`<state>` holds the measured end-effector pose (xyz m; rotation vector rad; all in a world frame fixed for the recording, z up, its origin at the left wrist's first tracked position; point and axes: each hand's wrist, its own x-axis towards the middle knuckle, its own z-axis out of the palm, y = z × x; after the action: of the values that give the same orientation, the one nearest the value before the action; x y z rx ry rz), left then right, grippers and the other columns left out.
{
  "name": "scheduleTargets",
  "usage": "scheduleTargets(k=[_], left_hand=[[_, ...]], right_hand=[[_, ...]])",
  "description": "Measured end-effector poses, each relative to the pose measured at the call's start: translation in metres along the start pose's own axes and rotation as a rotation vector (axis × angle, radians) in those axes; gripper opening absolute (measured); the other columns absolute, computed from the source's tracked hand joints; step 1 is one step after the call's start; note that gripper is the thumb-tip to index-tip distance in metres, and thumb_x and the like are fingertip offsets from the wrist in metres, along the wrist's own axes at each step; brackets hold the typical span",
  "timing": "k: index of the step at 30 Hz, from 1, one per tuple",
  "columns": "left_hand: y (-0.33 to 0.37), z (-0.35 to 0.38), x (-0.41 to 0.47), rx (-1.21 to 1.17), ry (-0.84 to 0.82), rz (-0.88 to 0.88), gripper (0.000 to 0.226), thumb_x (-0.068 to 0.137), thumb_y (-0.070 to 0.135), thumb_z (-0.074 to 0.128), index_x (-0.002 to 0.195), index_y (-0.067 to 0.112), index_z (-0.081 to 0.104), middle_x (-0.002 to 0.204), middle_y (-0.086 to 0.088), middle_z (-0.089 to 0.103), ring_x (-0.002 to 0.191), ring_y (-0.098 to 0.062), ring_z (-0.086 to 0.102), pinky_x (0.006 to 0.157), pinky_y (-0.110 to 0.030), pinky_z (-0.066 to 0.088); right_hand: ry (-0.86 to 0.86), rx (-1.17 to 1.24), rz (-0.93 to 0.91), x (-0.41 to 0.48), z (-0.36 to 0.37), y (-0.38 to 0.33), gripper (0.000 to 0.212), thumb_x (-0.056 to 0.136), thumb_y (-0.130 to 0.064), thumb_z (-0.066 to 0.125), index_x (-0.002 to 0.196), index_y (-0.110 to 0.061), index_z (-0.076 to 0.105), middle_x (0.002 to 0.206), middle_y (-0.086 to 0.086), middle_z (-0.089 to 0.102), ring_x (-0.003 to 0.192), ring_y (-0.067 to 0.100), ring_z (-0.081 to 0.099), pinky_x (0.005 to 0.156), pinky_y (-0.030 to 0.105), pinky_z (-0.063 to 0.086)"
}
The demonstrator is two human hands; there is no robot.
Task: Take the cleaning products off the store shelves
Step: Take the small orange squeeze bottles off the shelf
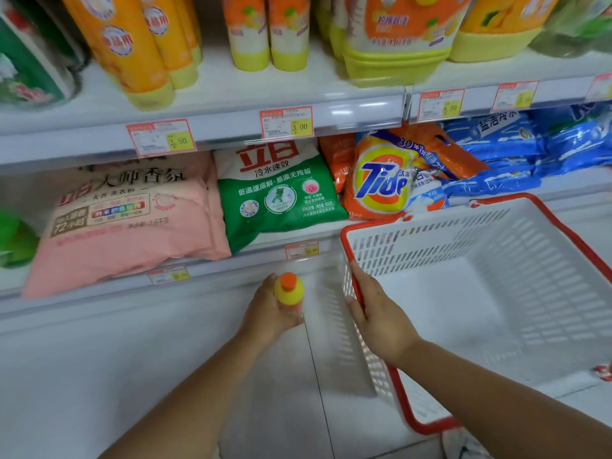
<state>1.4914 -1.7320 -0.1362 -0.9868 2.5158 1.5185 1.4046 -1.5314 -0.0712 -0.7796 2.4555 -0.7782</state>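
Now our left hand (268,314) grips a bottle (288,291) at centre, right hand (376,314) clasps the basket (430,243) rim; a loose one-handed hold could tip the basket.

Cropped by the top edge: the orange dish-soap bottles (145,51) and yellow-based jugs (394,58). Blurred and cut off at far left: a green pack (23,67). Mostly hidden inside the left hand (268,313): the yellow bottle (288,293), label unseen. Covered by the right hand (381,316): a stretch of the basket (430,241) rim. Too small to read: fine print on the price tags (286,122). Sliced by the right edge: blue bags (516,150).
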Motion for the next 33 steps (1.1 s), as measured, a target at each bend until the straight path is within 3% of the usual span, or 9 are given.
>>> scheduleTargets(k=[4,7,9,14,18,23,26,30,33], left_hand=[[0.043,-0.055,-0.026,0.126,-0.019,0.086,0.105,0.064,0.029,0.092,0.15,0.024,0.031,0.14,0.01,0.039,0.134,-0.014,0.04,0.103,-0.028,0.037],[0.083,-0.1,-0.044,0.267,0.097,0.245,0.086,0.08,0.032,0.08,0.15,0.026,0.032,0.147,0.003,0.041,0.133,-0.017,0.044,0.107,-0.038,0.042],[0.113,-0.128,-0.051,0.35,0.233,0.376,0.074,0.085,0.034,0.074,0.147,0.028,0.036,0.144,0.003,0.046,0.128,-0.016,0.048,0.102,-0.034,0.044],[0.178,-0.181,-0.049,0.437,0.49,0.586,0.066,0.093,0.037,0.064,0.15,0.023,0.034,0.151,0.002,0.04,0.138,-0.018,0.034,0.112,-0.033,0.029],[0.189,-0.196,-0.026,0.538,0.521,0.657,0.067,0.096,0.041,0.058,0.153,0.021,0.029,0.159,0.001,0.03,0.147,-0.017,0.022,0.12,-0.035,0.018],[0.191,-0.196,0.02,0.63,0.495,0.698,0.067,0.098,0.046,0.051,0.155,0.023,0.024,0.163,0.004,0.02,0.151,-0.014,0.011,0.123,-0.036,0.007],[0.185,-0.196,0.044,0.643,0.51,0.696,0.067,0.097,0.053,0.048,0.154,0.025,0.026,0.162,0.006,0.024,0.15,-0.014,0.015,0.121,-0.034,0.007],[0.176,-0.191,0.062,0.652,0.611,0.732,0.062,0.09,0.054,0.061,0.142,0.024,0.049,0.143,0.005,0.054,0.133,-0.019,0.046,0.11,-0.034,0.022],[0.173,-0.187,0.068,0.665,0.678,0.761,0.054,0.086,0.048,0.069,0.133,0.024,0.057,0.128,0.007,0.064,0.118,-0.019,0.057,0.101,-0.032,0.023]], right_hand=[[0.035,-0.043,-0.016,-0.001,-0.019,-0.015,0.06,0.103,-0.045,0.039,0.156,-0.027,0.019,0.158,-0.001,0.032,0.144,0.016,0.032,0.116,0.031,0.028],[0.146,-0.015,-0.048,0.002,-0.045,-0.045,0.056,0.103,-0.04,0.043,0.155,-0.027,0.025,0.158,-0.002,0.032,0.145,0.016,0.031,0.115,0.033,0.029],[0.223,0.01,-0.121,0.007,-0.067,-0.073,0.054,0.103,-0.037,0.046,0.153,-0.027,0.029,0.155,-0.002,0.036,0.141,0.014,0.036,0.11,0.03,0.033],[0.377,0.034,-0.283,0.029,-0.124,-0.147,0.05,0.102,-0.033,0.049,0.149,-0.021,0.037,0.141,-0.004,0.044,0.136,0.016,0.04,0.101,0.022,0.031],[0.394,0.12,-0.313,0.061,-0.152,-0.18,0.057,0.102,-0.036,0.049,0.153,-0.022,0.029,0.157,0.0,0.033,0.14,0.019,0.039,0.114,0.04,0.036],[0.428,0.113,-0.387,0.116,-0.173,-0.211,0.054,0.1,-0.029,0.055,0.15,-0.023,0.035,0.146,-0.01,0.043,0.134,0.012,0.042,0.112,0.033,0.034],[0.42,0.177,-0.379,0.157,-0.179,-0.222,0.053,0.092,-0.042,0.058,0.141,-0.037,0.037,0.146,-0.007,0.05,0.135,0.016,0.046,0.114,0.043,0.037],[0.453,0.241,-0.295,0.196,-0.186,-0.236,0.079,0.097,-0.026,0.062,0.157,-0.021,0.011,0.149,-0.003,0.045,0.136,0.016,0.043,0.105,0.024,0.029],[0.485,0.322,-0.272,0.217,-0.187,-0.244,0.094,0.087,-0.029,0.075,0.156,-0.025,0.012,0.149,0.001,0.046,0.133,0.024,0.049,0.113,0.044,0.038]])
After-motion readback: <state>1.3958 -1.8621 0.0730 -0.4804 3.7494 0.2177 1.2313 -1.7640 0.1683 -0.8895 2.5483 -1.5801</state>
